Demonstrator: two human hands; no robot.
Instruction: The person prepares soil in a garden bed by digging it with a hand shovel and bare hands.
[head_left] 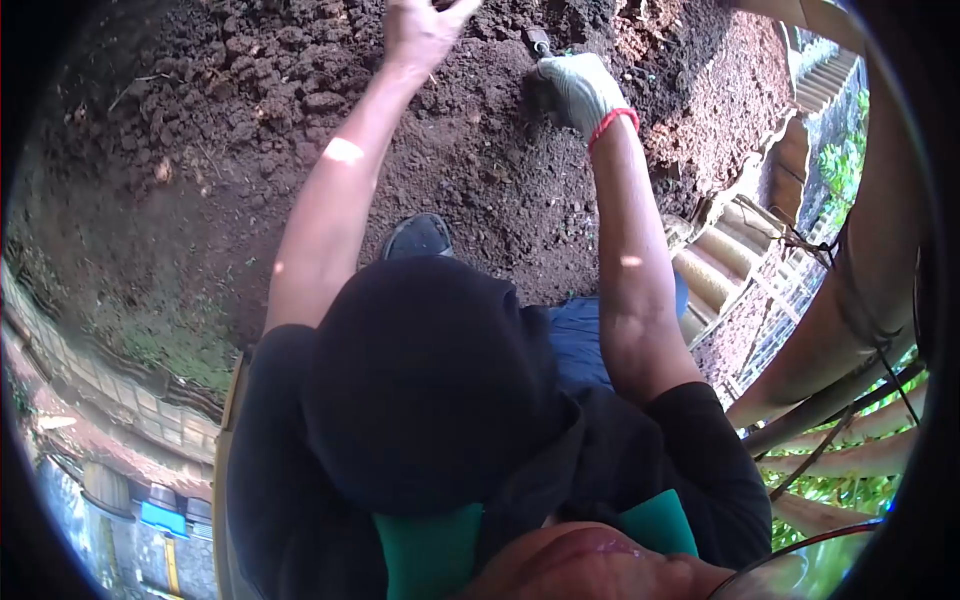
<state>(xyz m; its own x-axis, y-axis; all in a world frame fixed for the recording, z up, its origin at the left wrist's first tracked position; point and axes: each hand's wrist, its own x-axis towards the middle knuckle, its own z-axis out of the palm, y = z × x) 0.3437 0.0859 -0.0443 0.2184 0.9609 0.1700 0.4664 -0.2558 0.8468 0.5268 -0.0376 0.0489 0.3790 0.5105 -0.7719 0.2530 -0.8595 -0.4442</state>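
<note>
My bare left hand (pixel 422 35) is over the loose brown soil (pixel 470 105) at the top of the view. Its thumb stands apart from the palm, and the other fingers are largely cut off by the frame edge; nothing shows in it. To its right, my right hand (pixel 583 90) wears a pale work glove with a red cuff (pixel 613 122). The gloved fingers are closed around what looks like a small hand trowel (pixel 538 42). Only a short metal part of it shows, pointing up and left at the soil; its handle is hidden in the glove.
A dark shoe (pixel 418 237) rests on the soil below my hands. Corrugated roof sheets (pixel 725 255) edge the bed at right, with bamboo poles (pixel 830 300) beyond. A low block border (pixel 130 400) curves along the lower left. Clumped soil (pixel 290 75) covers the upper left.
</note>
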